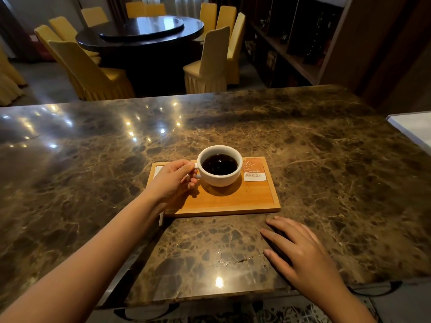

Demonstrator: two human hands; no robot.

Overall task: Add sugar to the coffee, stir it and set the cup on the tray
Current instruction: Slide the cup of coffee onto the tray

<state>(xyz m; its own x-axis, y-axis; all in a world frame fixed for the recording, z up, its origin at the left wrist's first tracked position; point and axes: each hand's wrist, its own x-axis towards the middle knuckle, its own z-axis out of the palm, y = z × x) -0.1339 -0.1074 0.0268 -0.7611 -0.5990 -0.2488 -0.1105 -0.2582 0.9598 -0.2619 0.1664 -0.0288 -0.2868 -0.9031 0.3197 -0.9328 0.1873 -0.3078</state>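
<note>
A white cup [219, 177] full of black coffee stands on the wooden tray [233, 201] in the middle of the marble counter. My left hand [171, 180] grips the cup's handle from the left. An orange and white sugar packet [254, 170] lies on the tray just right of the cup. A white stick-like object [161, 217] pokes out from under my left forearm at the tray's left front corner. My right hand [300, 248] rests flat on the counter, fingers spread, in front of the tray's right corner and holds nothing.
The brown marble counter [326, 159] stretches wide on both sides of the tray. A white surface [415, 129] juts in at the right edge. Beyond the counter stand a dark round table [144, 33] with yellow-covered chairs and dark shelving [303, 38].
</note>
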